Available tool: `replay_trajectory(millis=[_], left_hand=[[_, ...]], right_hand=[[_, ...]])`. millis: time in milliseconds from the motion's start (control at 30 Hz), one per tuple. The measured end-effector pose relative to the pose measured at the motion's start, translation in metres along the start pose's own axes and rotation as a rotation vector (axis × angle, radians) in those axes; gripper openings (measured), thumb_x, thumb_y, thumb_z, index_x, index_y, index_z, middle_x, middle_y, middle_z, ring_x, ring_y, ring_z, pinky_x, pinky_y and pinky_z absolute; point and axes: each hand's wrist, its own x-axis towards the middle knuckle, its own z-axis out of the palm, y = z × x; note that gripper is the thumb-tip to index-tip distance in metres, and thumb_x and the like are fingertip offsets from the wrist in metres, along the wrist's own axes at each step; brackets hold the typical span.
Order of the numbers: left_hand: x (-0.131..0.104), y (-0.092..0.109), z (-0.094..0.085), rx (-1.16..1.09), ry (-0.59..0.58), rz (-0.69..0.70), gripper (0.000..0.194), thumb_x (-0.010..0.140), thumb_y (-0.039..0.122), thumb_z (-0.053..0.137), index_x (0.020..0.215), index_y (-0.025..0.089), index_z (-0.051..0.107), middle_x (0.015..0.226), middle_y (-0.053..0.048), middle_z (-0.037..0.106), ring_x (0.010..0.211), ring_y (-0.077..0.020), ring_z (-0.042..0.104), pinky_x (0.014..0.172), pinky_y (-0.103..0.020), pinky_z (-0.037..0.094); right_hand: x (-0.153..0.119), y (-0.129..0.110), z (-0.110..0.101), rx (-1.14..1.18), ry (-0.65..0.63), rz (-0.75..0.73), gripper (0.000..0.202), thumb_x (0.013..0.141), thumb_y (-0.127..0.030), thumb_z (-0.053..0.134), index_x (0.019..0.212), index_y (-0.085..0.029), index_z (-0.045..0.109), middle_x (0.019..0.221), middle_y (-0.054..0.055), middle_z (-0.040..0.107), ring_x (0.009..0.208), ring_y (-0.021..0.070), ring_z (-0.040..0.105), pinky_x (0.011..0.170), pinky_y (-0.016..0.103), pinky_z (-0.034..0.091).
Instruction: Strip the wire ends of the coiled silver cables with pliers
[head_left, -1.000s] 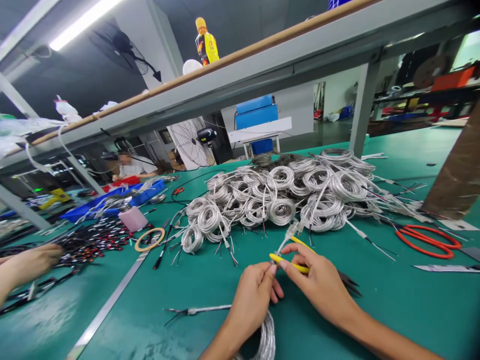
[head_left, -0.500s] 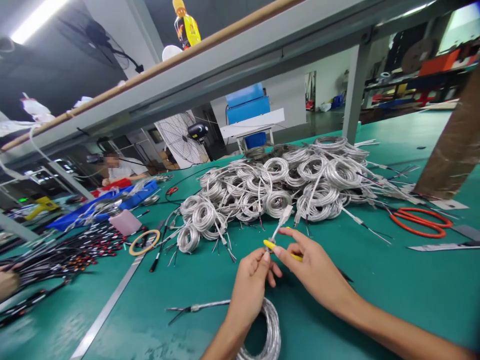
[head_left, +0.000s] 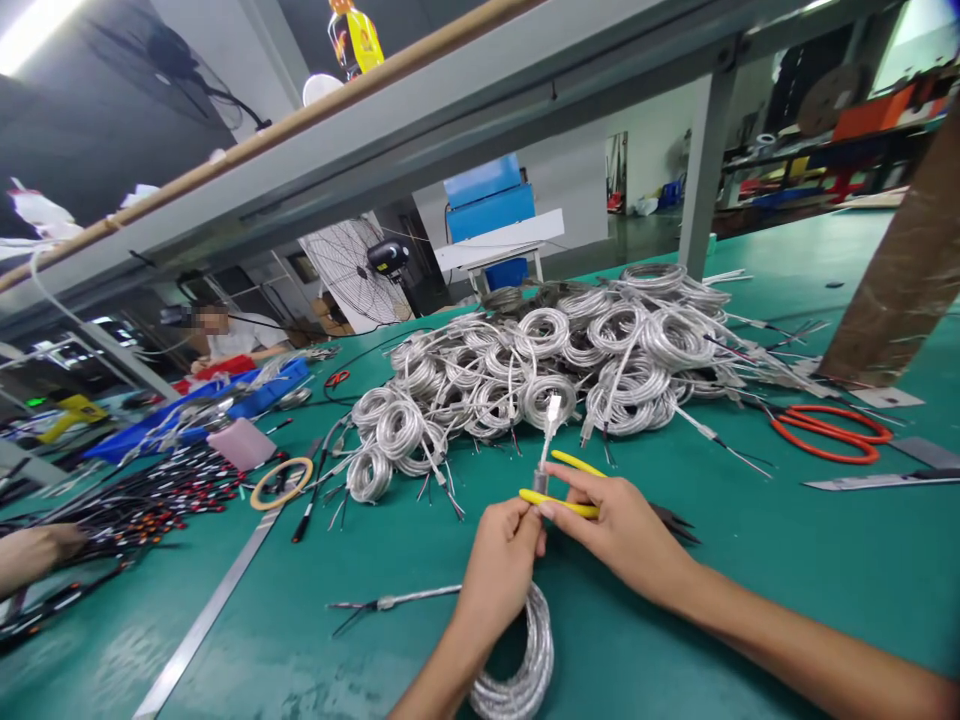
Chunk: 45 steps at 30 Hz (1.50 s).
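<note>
My left hand (head_left: 499, 550) is closed around a clear-jacketed silver cable. Its white USB-like plug (head_left: 553, 412) points up and away, above a grey sleeve (head_left: 541, 480) on the cable. The rest of the cable hangs as a coil (head_left: 534, 660) beneath that hand, with a split wire end (head_left: 360, 608) lying to the left. In my right hand (head_left: 615, 515) is a pair of yellow-handled pliers (head_left: 566, 503), its dark jaws (head_left: 676, 523) pointing right, away from the cable. The right fingertips are beside the sleeve, close to the left fingers.
Many coiled cables (head_left: 540, 340) are heaped behind my hands. Orange-handled scissors (head_left: 832, 432) and a blade (head_left: 862, 481) lie right. On the left are a steel ruler (head_left: 217, 610), a tape roll (head_left: 281, 484), black cables (head_left: 165, 480) and another person's hand (head_left: 37, 555). A shelf beam (head_left: 420, 110) crosses above.
The plug has turned more upright, and the pliers' handles have spread apart in my right hand, with their jaws now showing. The other person's hand reaches further in at left. The view has shifted slightly.
</note>
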Motion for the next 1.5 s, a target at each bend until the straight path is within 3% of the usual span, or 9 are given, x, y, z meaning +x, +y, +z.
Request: replay_trajectory(millis=[333,433,533,667,800,1000,1100,1300,1500], left_hand=[[-0.003,0.004,0.004,-0.081,-0.029,0.029,0.030,0.081,0.035,0.038,0.056,0.017,0.036,0.053,0.005,0.027,0.050,-0.0082,0.021,0.046,-0.023,0.017],[-0.005,0.005,0.005,-0.044,-0.022,0.055,0.031,0.083,0.033,0.036,0.057,0.016,0.037,0.055,0.005,0.028,0.052,-0.0087,0.022,0.048,-0.022,0.019],[-0.009,0.008,0.005,0.001,-0.039,0.067,0.033,0.085,0.034,0.034,0.059,0.015,0.043,0.055,0.005,0.027,0.053,-0.0088,0.023,0.048,-0.022,0.018],[-0.013,0.010,0.007,0.038,-0.019,0.035,0.033,0.086,0.037,0.034,0.075,0.014,0.054,0.055,0.004,0.031,0.052,-0.0094,0.028,0.048,-0.022,0.019],[-0.010,0.007,0.005,-0.035,-0.036,0.025,0.033,0.086,0.040,0.033,0.072,0.015,0.050,0.052,0.006,0.030,0.048,-0.0086,0.026,0.046,-0.022,0.019],[-0.003,0.002,-0.002,-0.225,-0.179,-0.019,0.040,0.080,0.052,0.039,0.059,0.018,0.033,0.049,0.008,0.025,0.044,-0.0064,0.017,0.042,-0.022,0.015],[-0.004,0.003,-0.003,-0.209,-0.188,-0.008,0.040,0.081,0.049,0.039,0.058,0.018,0.034,0.049,0.008,0.026,0.044,-0.0064,0.018,0.043,-0.022,0.016],[-0.007,0.007,-0.001,-0.150,-0.168,-0.004,0.035,0.085,0.041,0.034,0.076,0.013,0.052,0.050,0.007,0.028,0.046,-0.0078,0.021,0.044,-0.022,0.016],[-0.005,0.002,0.002,-0.052,-0.041,0.041,0.029,0.084,0.035,0.037,0.065,0.015,0.045,0.055,0.005,0.032,0.051,-0.0086,0.026,0.047,-0.022,0.020]], right_hand=[[0.000,-0.001,0.001,0.012,-0.026,0.031,0.037,0.081,-0.044,0.050,0.107,-0.018,0.057,0.049,-0.006,0.038,0.044,0.0090,0.032,0.043,0.020,0.021],[-0.001,-0.002,-0.001,-0.058,0.042,0.016,0.035,0.079,-0.043,0.051,0.103,-0.019,0.060,0.054,-0.003,0.050,0.048,0.0113,0.043,0.045,0.021,0.028],[0.002,-0.002,-0.005,-0.028,0.076,-0.002,0.031,0.080,-0.042,0.050,0.094,-0.019,0.065,0.074,0.002,0.064,0.064,0.0151,0.054,0.058,0.024,0.039],[0.008,-0.001,-0.008,-0.034,0.104,-0.018,0.036,0.084,-0.043,0.042,0.074,-0.018,0.066,0.063,0.001,0.061,0.055,0.0121,0.050,0.052,0.021,0.036],[0.004,-0.002,-0.008,0.012,0.089,-0.028,0.036,0.084,-0.044,0.042,0.088,-0.018,0.066,0.062,0.001,0.058,0.051,0.0108,0.046,0.047,0.021,0.031],[-0.003,0.001,-0.005,0.010,-0.041,-0.002,0.040,0.077,-0.041,0.054,0.108,-0.016,0.056,0.047,-0.007,0.035,0.043,0.0082,0.028,0.041,0.019,0.018],[-0.002,0.002,-0.006,0.013,-0.030,-0.002,0.038,0.078,-0.043,0.053,0.106,-0.017,0.057,0.048,-0.006,0.039,0.044,0.0085,0.031,0.042,0.020,0.021],[0.007,0.000,-0.010,-0.053,0.059,-0.027,0.036,0.084,-0.044,0.041,0.079,-0.020,0.066,0.062,-0.001,0.059,0.054,0.0119,0.048,0.052,0.021,0.033],[0.000,-0.003,-0.008,-0.027,-0.011,0.006,0.038,0.080,-0.043,0.049,0.106,-0.018,0.059,0.052,-0.003,0.050,0.046,0.0109,0.041,0.043,0.021,0.025]])
